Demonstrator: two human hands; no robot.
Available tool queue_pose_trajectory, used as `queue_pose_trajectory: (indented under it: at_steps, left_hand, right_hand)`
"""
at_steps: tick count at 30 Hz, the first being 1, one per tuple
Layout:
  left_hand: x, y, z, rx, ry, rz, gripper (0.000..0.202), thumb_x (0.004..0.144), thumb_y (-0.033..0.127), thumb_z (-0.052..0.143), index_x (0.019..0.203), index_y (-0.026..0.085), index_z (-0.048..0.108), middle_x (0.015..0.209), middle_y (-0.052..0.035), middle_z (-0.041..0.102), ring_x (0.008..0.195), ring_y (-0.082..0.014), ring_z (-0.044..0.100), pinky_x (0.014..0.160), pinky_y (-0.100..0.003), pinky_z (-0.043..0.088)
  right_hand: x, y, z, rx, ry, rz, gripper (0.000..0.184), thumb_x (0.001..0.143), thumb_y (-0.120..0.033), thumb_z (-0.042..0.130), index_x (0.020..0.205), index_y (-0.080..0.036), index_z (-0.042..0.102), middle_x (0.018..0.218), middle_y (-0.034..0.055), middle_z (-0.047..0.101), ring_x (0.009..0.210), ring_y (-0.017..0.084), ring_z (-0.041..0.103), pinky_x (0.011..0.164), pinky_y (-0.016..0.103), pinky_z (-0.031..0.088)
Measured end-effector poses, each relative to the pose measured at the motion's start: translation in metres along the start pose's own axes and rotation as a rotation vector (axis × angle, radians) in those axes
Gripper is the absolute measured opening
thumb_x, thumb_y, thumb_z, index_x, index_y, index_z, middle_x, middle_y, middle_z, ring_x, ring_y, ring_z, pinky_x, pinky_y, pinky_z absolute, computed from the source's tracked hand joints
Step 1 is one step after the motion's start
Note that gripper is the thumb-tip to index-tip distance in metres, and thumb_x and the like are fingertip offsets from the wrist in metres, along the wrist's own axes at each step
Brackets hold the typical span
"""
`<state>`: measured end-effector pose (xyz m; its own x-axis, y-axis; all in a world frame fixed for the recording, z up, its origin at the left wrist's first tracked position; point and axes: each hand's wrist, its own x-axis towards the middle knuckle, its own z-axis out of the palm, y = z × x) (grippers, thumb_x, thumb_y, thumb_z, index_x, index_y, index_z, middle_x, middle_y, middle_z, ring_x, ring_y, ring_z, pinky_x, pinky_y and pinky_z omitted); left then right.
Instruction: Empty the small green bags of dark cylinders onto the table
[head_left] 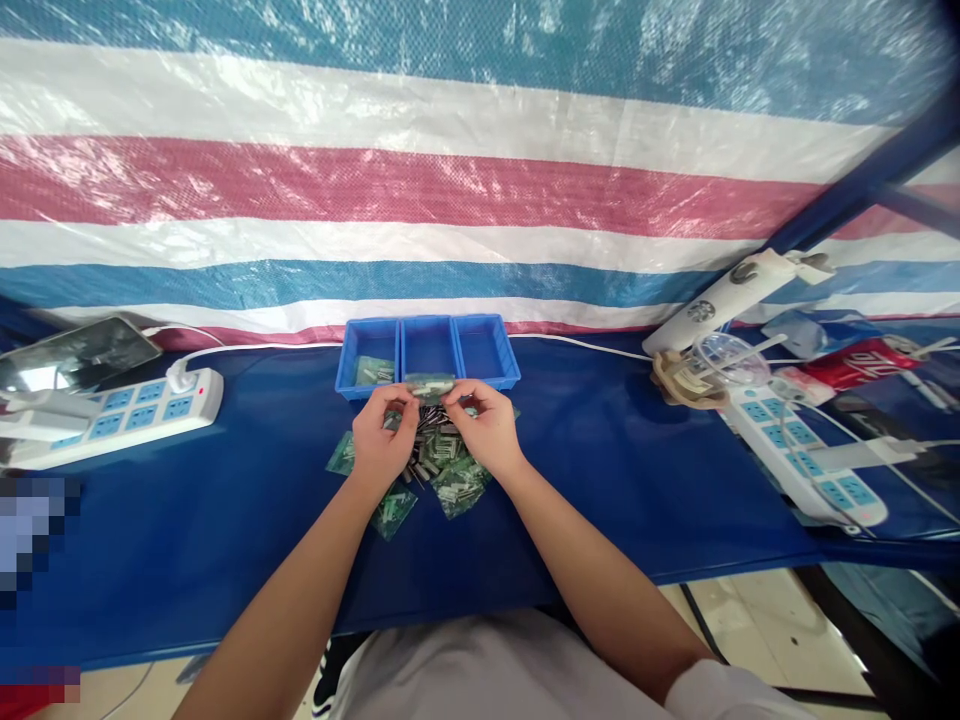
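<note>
Between my two hands a small clear plastic bag with pale pieces in it is stretched level. My left hand pinches its left end, and my right hand pinches the right one. Below them lies a pile of loose metal pins among several greenish plastic bags of small parts. Just beyond my fingers stands a blue three-compartment tray. One small bag lies in its left compartment.
Power strips stand at the left and the right. Near the right one are a white cylinder, a clear plastic cup and a red package. A tablet-like device leans at the far left. A striped tarpaulin hangs behind the blue table.
</note>
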<state>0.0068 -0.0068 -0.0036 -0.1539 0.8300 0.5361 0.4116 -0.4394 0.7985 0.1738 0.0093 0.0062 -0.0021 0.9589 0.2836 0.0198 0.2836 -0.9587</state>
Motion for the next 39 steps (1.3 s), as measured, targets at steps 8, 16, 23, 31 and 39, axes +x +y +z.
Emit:
queue_pose_trajectory:
  at_steps: [8,16,23,31,39]
  left_hand:
    - [-0.003,-0.001,0.001,-0.123,-0.071,-0.055,0.028,0.093,0.033,0.067,0.114,0.023,0.052,0.094,-0.0021,0.066,0.078,-0.0133,0.066,0.074,-0.027,0.055]
    - [0.007,0.011,-0.006,0.083,-0.113,0.143,0.011,0.096,0.028,0.062,0.098,0.020,0.070,0.088,-0.0031,0.065,0.078,-0.0148,0.062,0.074,-0.029,0.052]
    - [0.003,0.007,-0.004,0.098,-0.054,0.083,0.017,0.098,0.031,0.060,0.103,0.021,0.073,0.085,-0.0024,0.070,0.074,-0.0143,0.064,0.071,-0.027,0.052]
    - [-0.003,0.005,-0.005,-0.056,-0.074,-0.036,0.027,0.102,0.037,0.051,0.116,0.021,0.069,0.093,-0.0050,0.073,0.083,-0.0175,0.072,0.080,-0.031,0.058]
    - [0.001,0.004,-0.005,0.031,0.011,0.009,0.017,0.098,0.033,0.058,0.104,0.020,0.067,0.104,-0.0065,0.071,0.090,-0.0175,0.071,0.084,-0.031,0.058]
  right_hand:
    - [0.002,-0.001,0.002,0.159,0.036,0.013,0.019,0.084,-0.032,0.075,0.096,-0.023,0.062,0.089,0.0023,0.069,0.080,0.016,0.068,0.069,0.029,0.053]
    - [0.002,-0.006,0.002,0.125,0.050,0.028,0.027,0.084,-0.038,0.075,0.103,-0.024,0.064,0.091,0.0039,0.072,0.086,0.019,0.070,0.072,0.031,0.055]
    - [0.002,-0.007,0.001,0.000,0.059,-0.046,0.013,0.087,-0.035,0.074,0.094,-0.024,0.074,0.097,0.0055,0.072,0.086,0.018,0.067,0.069,0.030,0.054]
    - [0.001,-0.010,0.001,0.048,0.044,-0.004,0.015,0.084,-0.037,0.076,0.093,-0.025,0.077,0.076,0.0006,0.067,0.067,0.014,0.059,0.064,0.030,0.052]
    - [-0.001,-0.010,0.001,0.049,-0.009,-0.032,0.016,0.088,-0.039,0.073,0.094,-0.025,0.076,0.099,0.0054,0.075,0.089,0.020,0.070,0.072,0.033,0.057]
